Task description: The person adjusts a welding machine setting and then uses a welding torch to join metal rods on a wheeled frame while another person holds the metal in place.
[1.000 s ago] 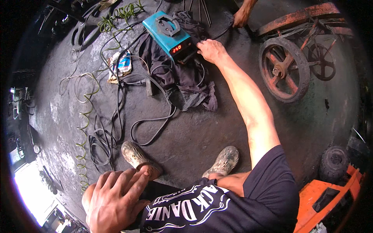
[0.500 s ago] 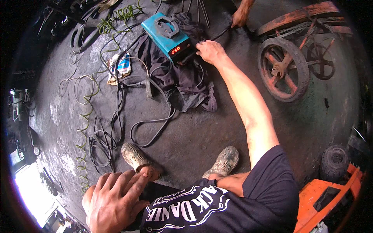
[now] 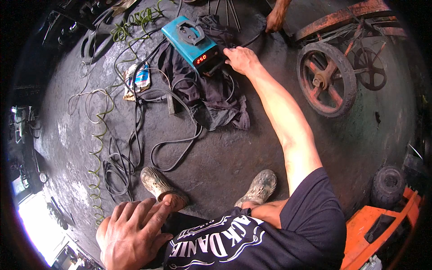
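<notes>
One dark floor (image 3: 220, 148) fills most of my head view. On its upper right stands a rusty cart (image 3: 342, 19) with a spoked wheel (image 3: 336, 76); lower right is an orange frame (image 3: 382, 234). A dark cloth (image 3: 216, 101) spreads ahead of the shoes (image 3: 263, 184), black cables (image 3: 119, 173) loop to its left, and the teal machine (image 3: 177, 32) sits on it.

I read the machine's long axis as slanting from upper left to lower right, its near end toward the person. From the right hand (image 3: 243, 60) it lies just to the left, its body reaching farther off. That hand is by far the nearer: its fingers are narrowed together at the right side of the near end. I cannot tell whether they pinch something there or only touch.

The left hand (image 3: 135, 227) is well apart, palm down over the left knee (image 3: 101, 231), fingers extended, holding nothing I can see. Beyond is a co-worker's hand (image 3: 276, 19). Smallest, a red display (image 3: 200, 59) glows on the near end.
</notes>
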Demonstrator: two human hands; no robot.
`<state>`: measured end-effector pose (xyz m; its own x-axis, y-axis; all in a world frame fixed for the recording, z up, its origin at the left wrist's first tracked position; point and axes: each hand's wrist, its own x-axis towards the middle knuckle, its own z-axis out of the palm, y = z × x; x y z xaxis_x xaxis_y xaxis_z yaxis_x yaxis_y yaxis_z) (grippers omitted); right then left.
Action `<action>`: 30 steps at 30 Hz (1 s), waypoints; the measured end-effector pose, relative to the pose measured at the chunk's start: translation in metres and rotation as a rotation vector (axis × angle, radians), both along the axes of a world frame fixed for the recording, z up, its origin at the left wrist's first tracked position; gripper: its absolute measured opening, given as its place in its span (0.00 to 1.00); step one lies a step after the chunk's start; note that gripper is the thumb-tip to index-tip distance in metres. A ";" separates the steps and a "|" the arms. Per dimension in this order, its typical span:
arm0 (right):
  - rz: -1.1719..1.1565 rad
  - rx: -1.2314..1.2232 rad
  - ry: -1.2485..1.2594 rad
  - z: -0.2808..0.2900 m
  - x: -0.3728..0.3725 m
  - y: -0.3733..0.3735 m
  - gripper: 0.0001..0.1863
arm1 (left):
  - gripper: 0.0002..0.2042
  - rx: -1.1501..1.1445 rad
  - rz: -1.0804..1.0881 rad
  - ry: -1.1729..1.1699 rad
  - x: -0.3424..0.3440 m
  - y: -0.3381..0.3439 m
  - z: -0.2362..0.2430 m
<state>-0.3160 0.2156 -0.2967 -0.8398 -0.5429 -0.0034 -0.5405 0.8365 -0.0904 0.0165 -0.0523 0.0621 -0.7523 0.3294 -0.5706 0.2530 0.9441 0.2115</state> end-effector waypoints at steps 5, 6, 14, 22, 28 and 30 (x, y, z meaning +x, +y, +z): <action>-0.002 -0.001 -0.016 0.001 0.000 -0.002 0.17 | 0.30 -0.010 0.011 -0.008 -0.001 0.002 0.003; 0.000 0.000 -0.019 0.002 0.000 -0.003 0.17 | 0.30 -0.016 0.019 -0.014 -0.001 0.003 0.004; -0.016 0.020 -0.034 0.004 0.000 0.001 0.17 | 0.30 -0.006 0.000 -0.012 -0.001 0.000 -0.001; -0.027 -0.007 -0.055 0.005 0.001 -0.003 0.16 | 0.30 -0.005 0.015 -0.014 0.000 0.000 0.001; -0.034 -0.026 -0.050 0.007 0.003 0.000 0.16 | 0.30 -0.005 0.020 -0.008 -0.001 0.002 0.002; -0.025 -0.027 -0.025 0.006 0.003 -0.001 0.16 | 0.29 0.001 0.033 -0.002 0.000 0.002 0.002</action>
<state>-0.3132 0.2142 -0.2910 -0.8530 -0.5218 -0.0105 -0.5165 0.8469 -0.1267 0.0167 -0.0501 0.0645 -0.7619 0.3048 -0.5715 0.2209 0.9517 0.2130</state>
